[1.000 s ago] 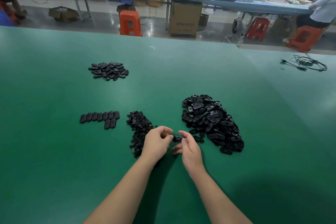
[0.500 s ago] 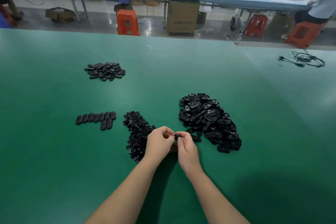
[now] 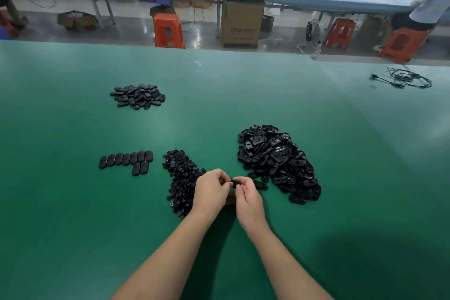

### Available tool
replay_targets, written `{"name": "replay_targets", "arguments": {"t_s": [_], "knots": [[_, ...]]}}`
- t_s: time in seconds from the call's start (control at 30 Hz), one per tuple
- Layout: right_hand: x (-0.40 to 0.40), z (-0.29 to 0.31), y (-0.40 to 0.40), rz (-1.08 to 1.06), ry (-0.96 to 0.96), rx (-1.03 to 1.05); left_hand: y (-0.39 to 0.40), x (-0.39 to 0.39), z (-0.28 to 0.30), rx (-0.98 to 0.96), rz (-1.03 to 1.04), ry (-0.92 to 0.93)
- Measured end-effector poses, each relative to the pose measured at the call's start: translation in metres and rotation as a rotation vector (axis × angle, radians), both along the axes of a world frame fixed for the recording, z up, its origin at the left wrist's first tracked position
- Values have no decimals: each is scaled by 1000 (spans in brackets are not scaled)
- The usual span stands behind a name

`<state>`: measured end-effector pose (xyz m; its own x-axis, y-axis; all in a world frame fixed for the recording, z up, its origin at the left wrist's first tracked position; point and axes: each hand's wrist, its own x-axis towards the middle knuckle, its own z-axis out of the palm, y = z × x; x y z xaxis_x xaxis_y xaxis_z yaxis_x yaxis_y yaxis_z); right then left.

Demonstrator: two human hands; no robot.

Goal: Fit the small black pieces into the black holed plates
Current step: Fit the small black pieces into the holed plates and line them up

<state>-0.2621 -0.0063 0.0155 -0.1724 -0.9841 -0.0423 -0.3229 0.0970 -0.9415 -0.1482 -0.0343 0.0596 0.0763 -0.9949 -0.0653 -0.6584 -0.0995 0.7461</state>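
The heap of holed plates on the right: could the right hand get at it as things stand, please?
Probably yes. The right hand lies just beside the heap of holed plates with only bare table between, though its fingers now pinch a black piece.

I see a plain green table (image 3: 73, 202), no pattern on it. Every part on it is black: the plate heap (image 3: 277, 161), the heap of small pieces (image 3: 181, 178), the row (image 3: 126, 159) of oval plates, the far pile (image 3: 137, 96) and the piece (image 3: 235, 182) between my hands. The cable (image 3: 404, 79) at far right is black too. Beyond the table, the stools (image 3: 168, 30) are orange-red, the box (image 3: 241, 23) is brown cardboard with dark lettering, and the floor is grey.
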Motion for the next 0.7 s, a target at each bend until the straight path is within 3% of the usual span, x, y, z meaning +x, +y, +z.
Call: {"name": "replay_targets", "arguments": {"t_s": [0.7], "knots": [[1,-6,-1,-30,-86,2,0,4,0,-13,-2,71]]}}
